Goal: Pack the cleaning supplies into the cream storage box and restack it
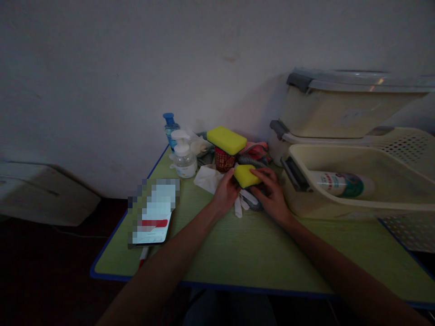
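Observation:
Between my two hands is a yellow sponge (247, 175) with a dark underside. My left hand (225, 194) grips its left end, the fingers partly hidden behind it. From the right, my right hand (272, 192) holds the other end, its fingers lying over the top and side. Beneath the hands lie white gloves or cloth (208, 178) and a dark grey cloth. Just behind, a second yellow sponge (226, 139) rests on top of a dark red patterned cup-like container (224, 159). A pink cloth (254, 149) lies crumpled beside it.
A clear pump bottle (185, 162) and a blue-capped bottle (171, 130) stand at the back left. A phone (156, 210) and a red-and-white marker (143, 256) lie on the left. At right, a cream bin (295, 199) holds a white-and-green bottle (340, 183); lidded boxes (333, 111) are stacked behind.

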The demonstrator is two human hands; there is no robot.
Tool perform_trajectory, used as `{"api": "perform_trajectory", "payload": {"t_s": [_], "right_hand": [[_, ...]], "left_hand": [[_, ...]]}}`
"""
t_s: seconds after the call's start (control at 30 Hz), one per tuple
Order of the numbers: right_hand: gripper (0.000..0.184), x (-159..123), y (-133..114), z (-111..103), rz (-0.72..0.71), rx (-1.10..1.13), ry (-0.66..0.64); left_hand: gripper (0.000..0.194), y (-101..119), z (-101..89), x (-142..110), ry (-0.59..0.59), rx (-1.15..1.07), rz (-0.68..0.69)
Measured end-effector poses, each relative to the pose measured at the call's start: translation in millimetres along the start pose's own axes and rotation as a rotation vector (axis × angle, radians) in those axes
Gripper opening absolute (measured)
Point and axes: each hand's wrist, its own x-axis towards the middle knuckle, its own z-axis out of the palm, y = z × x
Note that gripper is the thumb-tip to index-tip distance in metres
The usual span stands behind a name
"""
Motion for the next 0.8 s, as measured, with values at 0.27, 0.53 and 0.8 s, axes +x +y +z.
{"api": "perform_trajectory", "payload": {"t_s": [0.27, 0.53, 0.8], "right_hand": [[0.037, -1, 0, 1, -0.027, 0.089, -0.081], [0.060, -2, -7, 7, 0.041, 0.266, -0.086], [0.068, -3, -9, 14, 0.089, 0.271, -0.071]], "left_hand": [[0.023, 2, -8.4, 4, -0.076, 0.019, 0.028], [0.035, 4, -14.3, 5, -0.116, 0.053, 0.051], [0.034, 2, -14.5, 6, -0.124, 0.090, 0.098]]}}
